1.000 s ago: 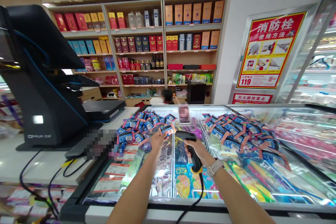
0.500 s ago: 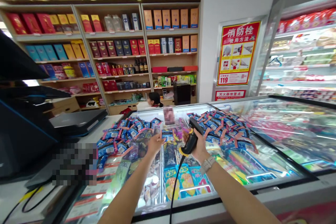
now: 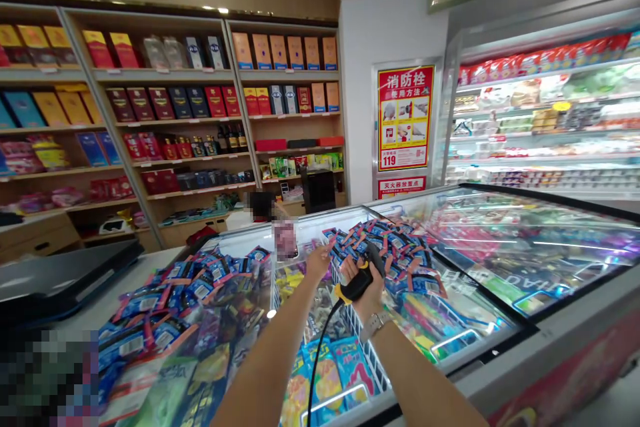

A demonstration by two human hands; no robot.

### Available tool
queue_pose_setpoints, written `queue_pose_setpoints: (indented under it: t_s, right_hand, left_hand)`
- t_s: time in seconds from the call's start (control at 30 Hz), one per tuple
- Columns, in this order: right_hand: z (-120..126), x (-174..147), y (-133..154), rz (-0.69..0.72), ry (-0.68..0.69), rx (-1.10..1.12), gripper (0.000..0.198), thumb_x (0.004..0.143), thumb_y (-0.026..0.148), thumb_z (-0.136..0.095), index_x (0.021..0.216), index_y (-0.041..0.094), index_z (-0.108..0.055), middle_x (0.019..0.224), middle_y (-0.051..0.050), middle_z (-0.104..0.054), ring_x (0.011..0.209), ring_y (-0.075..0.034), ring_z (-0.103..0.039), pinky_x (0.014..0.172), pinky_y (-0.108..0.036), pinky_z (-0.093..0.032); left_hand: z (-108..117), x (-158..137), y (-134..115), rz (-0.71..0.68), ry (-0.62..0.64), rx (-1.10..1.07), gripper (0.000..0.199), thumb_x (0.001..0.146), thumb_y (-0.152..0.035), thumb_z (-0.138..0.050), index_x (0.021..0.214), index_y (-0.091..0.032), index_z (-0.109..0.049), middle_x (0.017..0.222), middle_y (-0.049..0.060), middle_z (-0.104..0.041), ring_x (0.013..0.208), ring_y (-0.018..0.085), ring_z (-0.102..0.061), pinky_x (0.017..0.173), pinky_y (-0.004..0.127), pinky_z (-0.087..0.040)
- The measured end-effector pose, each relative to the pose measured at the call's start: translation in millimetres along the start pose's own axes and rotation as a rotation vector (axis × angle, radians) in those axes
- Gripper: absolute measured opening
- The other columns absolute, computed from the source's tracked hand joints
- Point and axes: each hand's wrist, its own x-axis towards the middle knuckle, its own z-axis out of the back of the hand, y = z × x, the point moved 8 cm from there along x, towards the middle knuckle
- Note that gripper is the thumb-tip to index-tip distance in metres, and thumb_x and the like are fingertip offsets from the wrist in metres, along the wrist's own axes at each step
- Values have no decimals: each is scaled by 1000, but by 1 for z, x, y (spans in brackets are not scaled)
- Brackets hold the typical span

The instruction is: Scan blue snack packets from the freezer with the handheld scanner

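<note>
Right hand [image 3: 371, 295]'s wrapped snugly around a black-and-yellow handheld barcode scanner [image 3: 356, 285], up over the chest freezer [image 3: 465, 383]. Long axis runs diagonally: cable end [image 3: 342, 293] low and left, scanner head [image 3: 375, 260] up and right, toward the right-hand pile of blue packets [image 3: 400, 247]. Left hand [image 3: 317, 263]'s at that pile's left edge, fingers bunched, can't tell if they've got a packet.

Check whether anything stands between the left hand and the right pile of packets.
Nothing visible does: the left hand is at the left edge of the pile, though contact is unclear. The scanner, in the right hand, hides only part of it.
</note>
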Motion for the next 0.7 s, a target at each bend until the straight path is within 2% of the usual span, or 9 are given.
queue_pose_setpoints:
  t_s: [0.13,0.2,0.3,0.37,0.43,0.5,0.57,0.6,0.7]
  right_hand:
    - [5,8,-7,80,-54,-64,24,74,51,-59,75,27,-56,84,-4,-74,95,-22,-71,82,-38,-55]
    - [7,9,-10,92,-74,-77,24,74,51,-59,77,27,-57,84,-2,-74,95,-22,-71,82,-38,-55]
    - [8,8,-11,72,-101,-50,21,74,49,-59,76,28,-56,85,-2,-74,95,-21,-71,84,-38,-54]
    - [8,5,-7,77,-109,-38,19,73,46,-60,75,28,-56,81,-1,-74,93,-20,-71,85,-37,-54]
    - [5,2,0,107,-101,-48,17,72,43,-62,73,27,-55,77,-1,-73,90,-21,-71,84,-37,-55]
    - [2,-2,6,127,-86,-54,16,71,42,-62,72,27,-55,76,-1,-73,88,-22,-72,84,-38,-56]
    - [-3,-5,5,104,-60,-44,16,72,42,-62,73,26,-58,79,-2,-74,89,-22,-72,84,-38,-56]
    - [-8,-8,3,81,-31,-45,16,73,42,-62,74,26,-59,81,-2,-74,92,-22,-71,85,-37,-56]
    - [-25,-17,-16,-10,49,-61,15,72,39,-66,76,26,-60,84,-1,-75,97,-22,-70,84,-36,-57]
  left_hand:
    - [-1,8,3,-64,-112,114,34,65,-8,-67,96,-22,-75,102,8,-73,98,26,-66,98,42,-47]
    - [-9,10,7,-60,-50,157,34,68,-6,-62,95,-22,-76,99,7,-74,99,26,-66,96,40,-47]
    - [-20,11,10,-47,60,174,39,71,-4,-55,99,-21,-76,91,7,-76,90,24,-69,90,38,-50]
    - [-17,8,8,-64,56,158,40,73,-5,-54,104,-20,-75,92,8,-76,87,23,-69,89,37,-50]
    - [-4,2,4,-95,12,152,39,75,-7,-55,107,-20,-74,100,9,-75,88,23,-69,89,37,-51]
    - [20,-6,-1,-140,-41,185,38,76,-9,-57,108,-20,-74,108,9,-73,95,23,-68,94,37,-49]
    - [56,-16,-5,-173,-93,264,35,77,-11,-59,107,-20,-73,112,9,-71,105,25,-64,101,39,-45]
    - [80,-21,-5,-171,-117,301,34,77,-12,-60,107,-20,-73,113,10,-70,110,26,-62,104,39,-42]
    - [163,-41,-4,-151,-195,600,36,81,-14,-56,113,-20,-70,118,10,-67,117,26,-57,106,38,-40]
